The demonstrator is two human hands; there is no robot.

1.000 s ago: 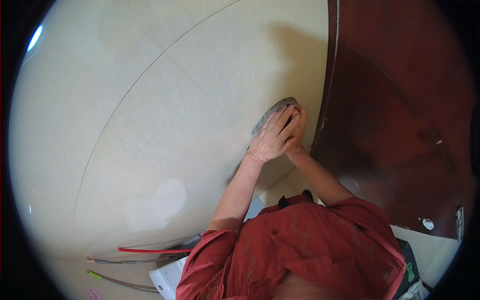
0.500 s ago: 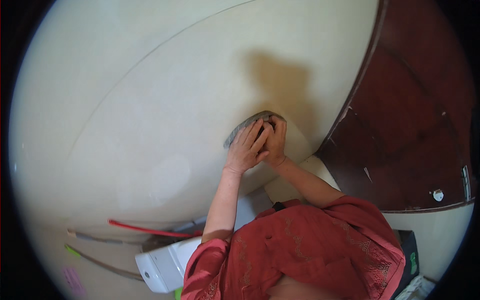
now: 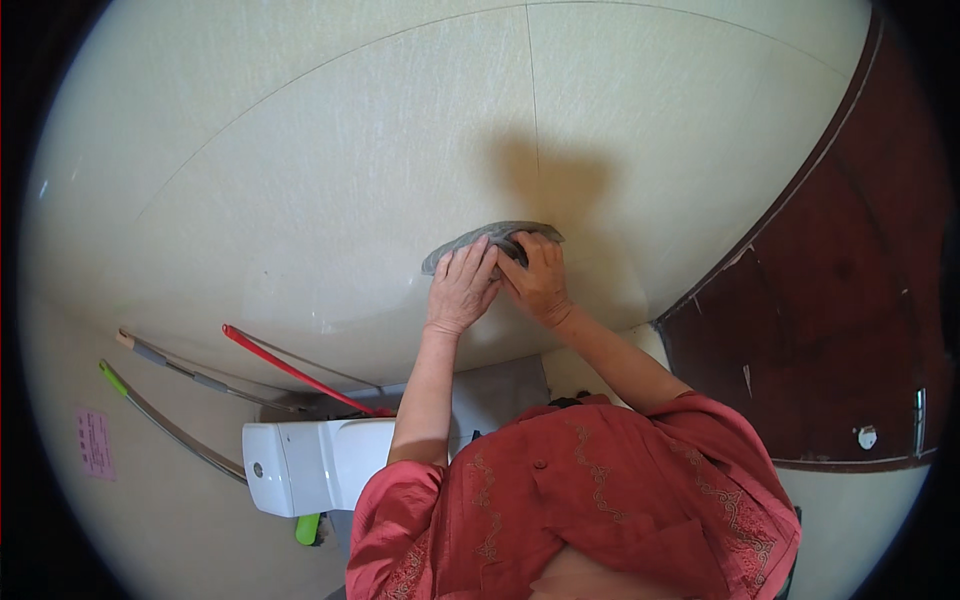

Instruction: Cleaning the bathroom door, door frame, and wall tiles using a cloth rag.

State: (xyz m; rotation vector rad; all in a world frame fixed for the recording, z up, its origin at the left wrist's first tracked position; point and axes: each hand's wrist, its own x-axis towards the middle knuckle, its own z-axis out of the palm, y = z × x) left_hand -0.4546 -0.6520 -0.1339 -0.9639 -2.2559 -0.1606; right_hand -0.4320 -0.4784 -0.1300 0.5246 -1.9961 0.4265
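A folded grey cloth (image 3: pixel 500 231) lies flat against the pale tiled wall (image 3: pixel 350 180) in front of me. My left hand (image 3: pixel 461 297) presses on its left part, fingers long and close together over the fabric. On the right part, my right hand (image 3: pixel 541 285) has its fingers bent over the cloth, thumb toward the left hand. The two hands nearly meet in the middle, where a dark fold shows between them. Whatever lies under the palms is hidden.
A white toilet (image 3: pixel 310 465) stands at lower left. Several long handles lean near it, including a red one (image 3: pixel 300 376) and a green-tipped one (image 3: pixel 170 425). A pink paper (image 3: pixel 95 442) is on the left wall. At right is a dark red door (image 3: pixel 810 310) with a knob (image 3: pixel 866 437).
The view has shifted, showing more of the toilet and handles. Both hands and the cloth appear slightly further left in the picture, still against the wall.
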